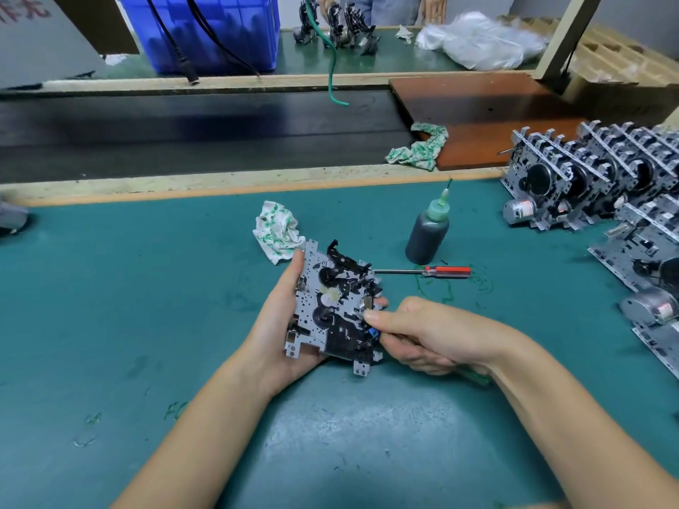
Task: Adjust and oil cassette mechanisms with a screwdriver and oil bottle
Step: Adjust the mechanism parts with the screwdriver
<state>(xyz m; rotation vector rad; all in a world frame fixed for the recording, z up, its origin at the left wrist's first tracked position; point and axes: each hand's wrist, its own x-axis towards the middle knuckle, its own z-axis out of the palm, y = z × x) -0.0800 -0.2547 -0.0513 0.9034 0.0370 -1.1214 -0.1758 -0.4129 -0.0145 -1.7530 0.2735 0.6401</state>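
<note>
Left hand point(290, 317) cradles cassette mechanism point(336, 306) above green mat point(147, 288). Right hand point(422, 334) closed around green-handled screwdriver point(474, 374), tip at mechanism edge. Seat tip squarely; turn gently. Oil bottle point(428, 233) stands behind.

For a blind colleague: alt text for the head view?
A left hand holds a cassette mechanism over a green mat while the right hand works a green-handled tool at its edge. A red screwdriver and oil bottle sit behind.
</note>
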